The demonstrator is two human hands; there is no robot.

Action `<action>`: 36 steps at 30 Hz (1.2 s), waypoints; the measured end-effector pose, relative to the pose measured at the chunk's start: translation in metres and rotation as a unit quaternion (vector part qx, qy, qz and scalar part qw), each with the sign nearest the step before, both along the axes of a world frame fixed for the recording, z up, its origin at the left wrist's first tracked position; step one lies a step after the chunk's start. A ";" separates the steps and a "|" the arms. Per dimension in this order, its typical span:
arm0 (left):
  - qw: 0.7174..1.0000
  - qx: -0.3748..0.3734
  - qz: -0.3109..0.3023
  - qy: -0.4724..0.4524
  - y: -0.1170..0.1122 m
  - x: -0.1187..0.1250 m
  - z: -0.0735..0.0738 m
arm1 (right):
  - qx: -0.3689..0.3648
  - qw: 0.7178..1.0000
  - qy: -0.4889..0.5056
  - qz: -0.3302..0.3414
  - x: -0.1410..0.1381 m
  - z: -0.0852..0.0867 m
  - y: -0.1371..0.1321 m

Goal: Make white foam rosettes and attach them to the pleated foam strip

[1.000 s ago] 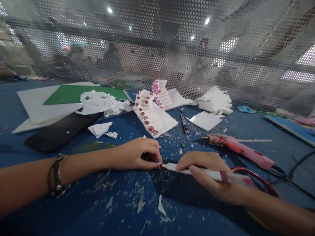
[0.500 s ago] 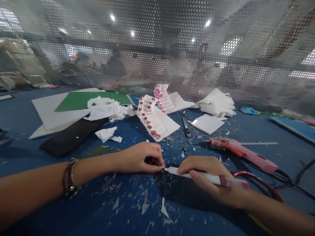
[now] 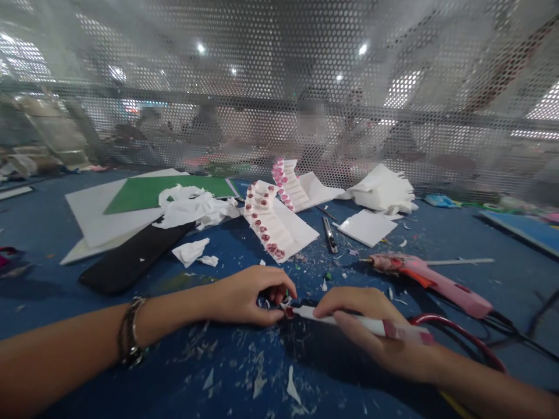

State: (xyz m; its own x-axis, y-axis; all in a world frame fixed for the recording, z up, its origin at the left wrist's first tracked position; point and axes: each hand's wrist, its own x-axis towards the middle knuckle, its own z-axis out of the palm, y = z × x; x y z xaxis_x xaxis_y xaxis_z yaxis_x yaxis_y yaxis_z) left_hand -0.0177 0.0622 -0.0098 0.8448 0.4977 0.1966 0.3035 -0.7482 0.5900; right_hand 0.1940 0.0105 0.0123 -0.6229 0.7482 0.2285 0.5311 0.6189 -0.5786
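Note:
My left hand is curled close above the table, thumb and forefinger around a small dark red piece with some white by it. What the piece is made of is too small to tell. In my right hand is a white marker with a dark pink section toward its rear, held like a pen. Its tip points left and meets the red piece. Beyond the hands, two folded white strips stand on the table: one has dark red rosettes along its edge, the other pink ones.
A pink glue gun with a cable lies right, near red-handled scissors. A utility knife, white card, crumpled paper, a black case and green sheet lie farther back. Scraps litter the blue table.
My left thumb and forefinger have parted a little, showing more of the red piece. The marker tip stays against it. The whole view has shifted slightly downward in the frame.

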 end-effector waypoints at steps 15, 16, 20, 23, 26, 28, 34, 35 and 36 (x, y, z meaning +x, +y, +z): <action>1.000 0.007 0.014 0.001 -0.004 0.001 0.001 | -0.018 1.000 -0.004 0.011 -0.003 -0.002 0.001; 1.000 0.003 0.019 0.004 -0.004 0.001 0.001 | -0.018 1.000 -0.007 0.010 -0.004 0.000 0.000; 0.999 -0.028 0.037 0.014 -0.004 0.004 0.001 | -0.004 1.000 -0.026 0.000 -0.013 0.008 -0.005; 0.998 -0.041 0.039 0.009 -0.005 0.006 -0.001 | 0.016 1.000 -0.017 -0.012 -0.017 0.009 -0.007; 0.998 -0.050 0.042 -0.018 -0.008 0.007 -0.005 | 0.009 0.999 0.015 -0.034 -0.013 0.006 -0.007; 0.995 -0.076 0.049 -0.033 -0.010 0.006 -0.007 | -0.001 0.998 0.045 -0.047 -0.007 0.002 -0.007; 0.986 -0.147 0.061 -0.048 -0.017 0.000 -0.004 | -0.055 0.989 0.135 -0.030 0.001 0.004 -0.007; 0.986 -0.149 0.060 -0.047 -0.017 0.000 -0.002 | -0.060 0.988 0.138 -0.026 0.000 0.006 -0.006; 0.986 -0.151 0.056 -0.044 -0.018 -0.001 -0.001 | -0.059 0.988 0.140 -0.027 -0.001 0.007 -0.006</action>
